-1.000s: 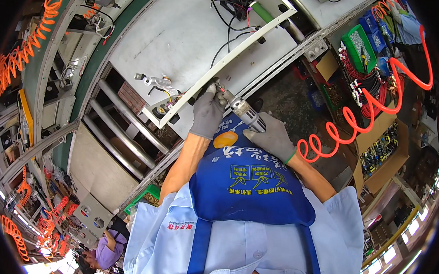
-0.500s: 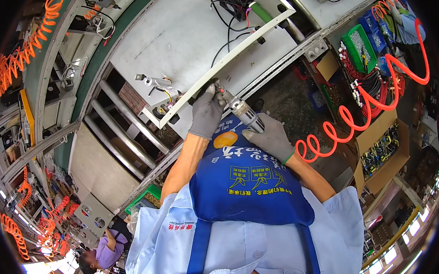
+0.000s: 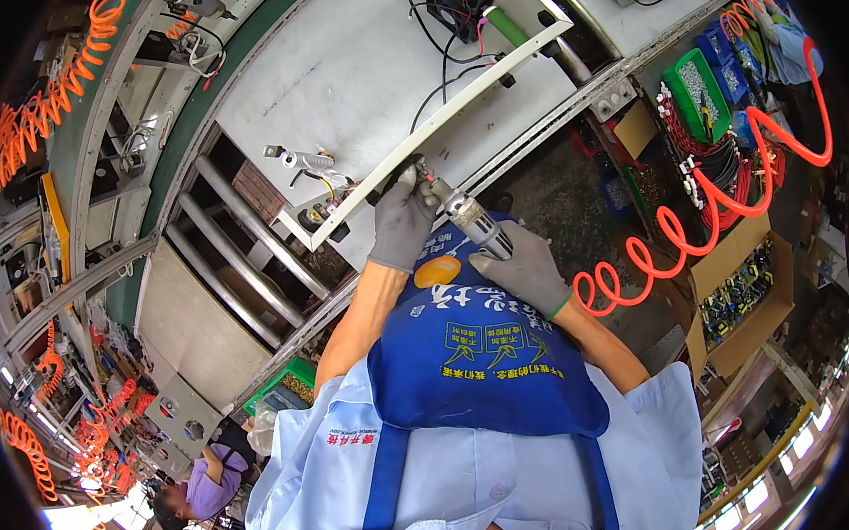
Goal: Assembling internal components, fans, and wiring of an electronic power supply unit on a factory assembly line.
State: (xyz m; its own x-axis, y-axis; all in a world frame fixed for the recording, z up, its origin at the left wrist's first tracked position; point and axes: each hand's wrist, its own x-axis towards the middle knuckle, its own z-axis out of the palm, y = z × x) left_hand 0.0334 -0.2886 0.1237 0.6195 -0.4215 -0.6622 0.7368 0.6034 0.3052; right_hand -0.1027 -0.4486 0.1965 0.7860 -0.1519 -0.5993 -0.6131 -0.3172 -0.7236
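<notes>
- Here's the pale tabletop (image 3: 329, 92), broad enough to carry the whole job at waist height.
- On it, a white sheet-metal chassis (image 3: 473, 92), its long flange slanting towards the person, presumably to keep that edge in reach.
- Red coiled hose (image 3: 822, 105) sweeping in on the right; it seems placed to give slack, but its end behind the wrist can't be made out.
- And the silver power driver (image 3: 477, 224), right at the flange, nose towards the metal, likely angled for a straight push.
- Gloved right hand (image 3: 526, 269): fingers wrapped round the driver's rear, for grip and thrust, I'd judge; the handle is hidden.
- Gloved left hand (image 3: 401, 223): fingers drawn together at the nose, perhaps steadying it; whether they pinch anything, can't tell.
- Smallest of all, the driver's tip: any screw there is lost behind glove and flange.
</notes>
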